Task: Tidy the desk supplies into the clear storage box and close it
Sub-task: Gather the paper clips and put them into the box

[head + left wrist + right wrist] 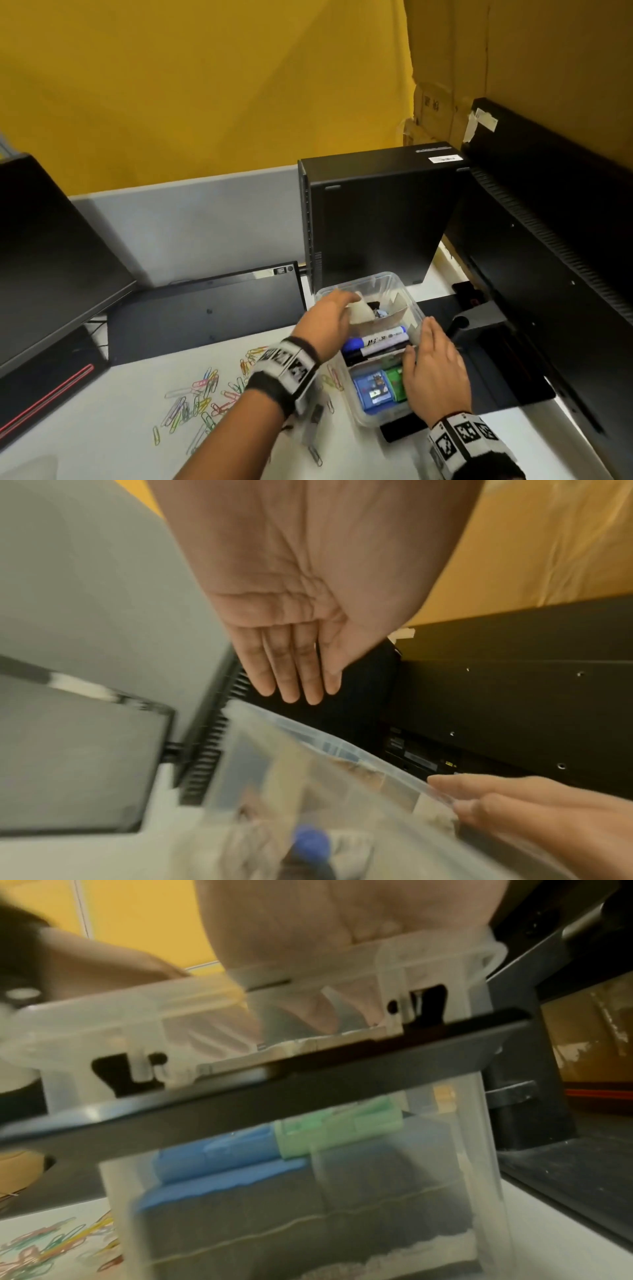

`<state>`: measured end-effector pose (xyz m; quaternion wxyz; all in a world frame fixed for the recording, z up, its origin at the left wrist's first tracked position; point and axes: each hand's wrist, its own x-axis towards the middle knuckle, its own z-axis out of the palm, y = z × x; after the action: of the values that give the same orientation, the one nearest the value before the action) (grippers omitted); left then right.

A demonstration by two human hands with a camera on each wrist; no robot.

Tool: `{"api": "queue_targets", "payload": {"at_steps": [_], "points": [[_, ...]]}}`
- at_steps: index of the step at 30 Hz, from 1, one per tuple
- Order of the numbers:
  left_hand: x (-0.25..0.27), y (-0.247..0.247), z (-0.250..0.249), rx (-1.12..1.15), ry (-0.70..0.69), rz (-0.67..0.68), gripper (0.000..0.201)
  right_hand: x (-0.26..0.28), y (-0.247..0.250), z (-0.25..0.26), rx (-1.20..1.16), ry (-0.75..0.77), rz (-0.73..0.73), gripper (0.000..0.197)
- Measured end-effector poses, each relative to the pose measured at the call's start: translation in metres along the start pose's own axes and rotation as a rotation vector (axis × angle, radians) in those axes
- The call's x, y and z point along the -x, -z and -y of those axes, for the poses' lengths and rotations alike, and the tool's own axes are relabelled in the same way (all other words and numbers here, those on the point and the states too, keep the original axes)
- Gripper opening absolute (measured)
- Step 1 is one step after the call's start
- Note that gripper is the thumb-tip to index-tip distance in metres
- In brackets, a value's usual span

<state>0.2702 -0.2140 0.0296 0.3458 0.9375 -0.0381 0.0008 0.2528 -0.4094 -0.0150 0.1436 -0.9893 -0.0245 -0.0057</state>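
The clear storage box (365, 280) stands open on the white desk, with cardboard dividers (397, 310) inside. It holds a blue-capped marker (380, 341), a blue packet (372, 389), a green packet (394, 376) and a black clip (374, 304). My left hand (330, 313) hovers over the box's far left part. In the left wrist view that left hand (294, 674) shows straight fingers and holds nothing. My right hand (433, 363) grips the box's right rim, fingers (308, 1007) curled over the wall. Several coloured paper clips (205, 394) lie loose on the desk to the left.
A black computer tower (376, 219) stands right behind the box. A monitor's back (548, 274) and its stand base (496, 363) crowd the right side. A flat dark device (205, 308) and another monitor (51, 257) sit at the left.
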Motion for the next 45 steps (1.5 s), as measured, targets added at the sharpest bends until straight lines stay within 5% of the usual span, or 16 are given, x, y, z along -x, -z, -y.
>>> {"api": "queue_targets", "payload": {"at_steps": [8, 12, 15, 18, 22, 26, 32, 36, 40, 45], "points": [[0.195, 0.016, 0.115, -0.059, 0.358, -0.183, 0.029, 0.003, 0.0, 0.008, 0.124, 0.031, 0.026, 0.064], [0.266, 0.019, 0.163, -0.107, 0.515, -0.235, 0.03, 0.033, -0.001, 0.055, -0.01, 0.273, -0.093, 0.062], [0.292, 0.027, 0.181, -0.134, 0.589, -0.208, 0.035, 0.07, -0.012, 0.098, -0.17, 0.475, 0.039, 0.059], [0.298, 0.036, 0.19, -0.13, 0.602, -0.17, 0.042, 0.089, -0.048, 0.122, -0.184, 0.532, 0.265, 0.059], [0.292, 0.044, 0.202, -0.124, 0.604, -0.086, 0.048, 0.08, -0.098, 0.123, -0.019, 0.219, 0.432, 0.065], [0.281, 0.05, 0.209, -0.132, 0.571, -0.054, 0.051, 0.075, -0.132, 0.12, 0.117, 0.097, 0.398, 0.079], [0.261, 0.048, 0.223, -0.108, 0.558, 0.071, 0.059, 0.101, -0.143, 0.142, 0.057, 0.269, 0.448, 0.066], [0.253, 0.028, 0.211, -0.143, 0.529, 0.19, 0.063, 0.11, -0.132, 0.141, -0.183, 0.327, 0.455, 0.058], [0.255, 0.023, 0.202, 0.03, 0.446, 0.182, 0.06, 0.106, -0.113, 0.124, -0.165, 0.262, 0.276, 0.053], [0.261, 0.025, 0.204, -0.011, 0.519, 0.096, 0.062, 0.109, -0.107, 0.106, -0.097, 0.026, 0.466, 0.054]]}}
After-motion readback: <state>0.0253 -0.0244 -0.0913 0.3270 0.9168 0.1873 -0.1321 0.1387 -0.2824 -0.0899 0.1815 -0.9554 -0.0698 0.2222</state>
